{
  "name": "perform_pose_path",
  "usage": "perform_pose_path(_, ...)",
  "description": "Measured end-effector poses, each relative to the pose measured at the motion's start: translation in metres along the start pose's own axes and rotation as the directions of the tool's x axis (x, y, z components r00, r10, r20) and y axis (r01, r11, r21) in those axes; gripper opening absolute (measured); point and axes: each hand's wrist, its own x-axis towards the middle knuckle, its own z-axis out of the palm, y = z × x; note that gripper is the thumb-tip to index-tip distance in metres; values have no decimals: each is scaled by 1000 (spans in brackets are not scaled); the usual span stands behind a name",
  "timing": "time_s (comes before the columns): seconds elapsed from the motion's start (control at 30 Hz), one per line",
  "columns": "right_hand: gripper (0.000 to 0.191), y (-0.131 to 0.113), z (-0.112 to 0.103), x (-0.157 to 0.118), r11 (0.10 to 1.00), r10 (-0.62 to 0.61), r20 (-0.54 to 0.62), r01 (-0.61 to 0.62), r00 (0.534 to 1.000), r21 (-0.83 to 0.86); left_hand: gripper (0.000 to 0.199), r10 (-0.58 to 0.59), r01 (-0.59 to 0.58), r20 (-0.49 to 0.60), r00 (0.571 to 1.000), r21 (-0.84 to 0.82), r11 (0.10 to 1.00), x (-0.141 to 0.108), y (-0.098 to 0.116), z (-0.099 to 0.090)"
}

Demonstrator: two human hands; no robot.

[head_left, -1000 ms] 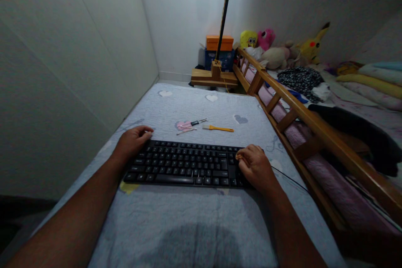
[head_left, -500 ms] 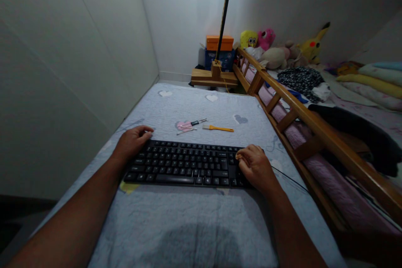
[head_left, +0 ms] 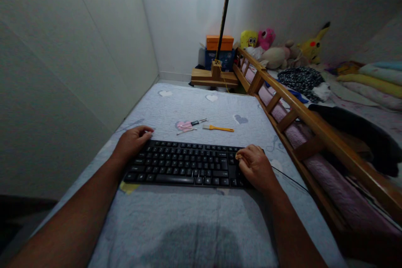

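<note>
A black keyboard (head_left: 185, 163) lies flat on the bed cover, crosswise in front of me. My left hand (head_left: 133, 140) grips its left end near the far corner, thumb and fingers curled at the edge. On the number pad at the right end rests my right hand (head_left: 255, 165), closed round a small tan cloth (head_left: 238, 155); most of that cloth is hidden by the fingers. Beyond the keyboard lie a yellow-handled brush (head_left: 220, 128), a dark-handled tool with a metal tip (head_left: 195, 122) and a thin light stick (head_left: 186, 131).
A pale cover with hearts (head_left: 176, 226) spreads under everything. The keyboard's cable (head_left: 292, 179) runs right toward a wooden bed rail (head_left: 292, 102). White cabinet doors (head_left: 78, 71) stand on the left. A wooden stand (head_left: 215, 77) with a black pole is at the far end.
</note>
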Motion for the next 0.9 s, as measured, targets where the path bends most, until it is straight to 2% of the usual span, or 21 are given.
perform_pose_path(0.6,17,8,0,-1,994,26,-31,-29,999,-105,44,1,-1,-3,1000,-20,1000,0,-2,0)
perform_pose_path(0.9,19,-3,0,2,1000,-14,-24,14,1000,-21,46,6,-6,-2,1000,-17,1000,1,-2,2)
